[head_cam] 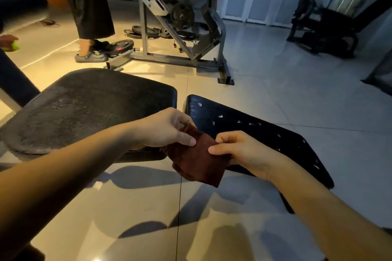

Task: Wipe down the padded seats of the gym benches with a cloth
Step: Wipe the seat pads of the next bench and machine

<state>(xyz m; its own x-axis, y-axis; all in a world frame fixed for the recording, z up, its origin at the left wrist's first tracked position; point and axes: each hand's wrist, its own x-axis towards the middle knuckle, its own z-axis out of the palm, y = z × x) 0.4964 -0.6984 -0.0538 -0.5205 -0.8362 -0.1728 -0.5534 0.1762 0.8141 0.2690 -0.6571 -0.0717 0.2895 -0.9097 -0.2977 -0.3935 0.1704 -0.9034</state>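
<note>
Head view: a dark red cloth [199, 161], folded to a small rectangle, is held in the air between two hands, in front of the gap where two black padded seats meet. The left hand [167, 129] pinches the cloth's upper left corner, with the thumb on top and the fingers curled beneath. The right hand [239, 152] pinches the cloth's right edge between thumb and curled fingers.

Behind and to the left of the cloth lies the broad padded seat [89, 108], its cover dull and grainy with a greyish rim. Behind and to the right of the cloth runs the narrow padded seat [265, 137], glossy and dark, with small pale nicks scattered over it. Whether the cloth's top corner touches either seat cannot be told. Its lower part hangs over the shiny tiled floor [148, 207].

Well beyond the cloth stands a grey steel machine [180, 17] with weight plates [146, 32] lying at its foot. Far beyond and to the left of the cloth are another person's legs [89, 6] in wide dark trousers and sandals. Far beyond and to the right of the cloth sits a dark, blurred machine [331, 23]
</note>
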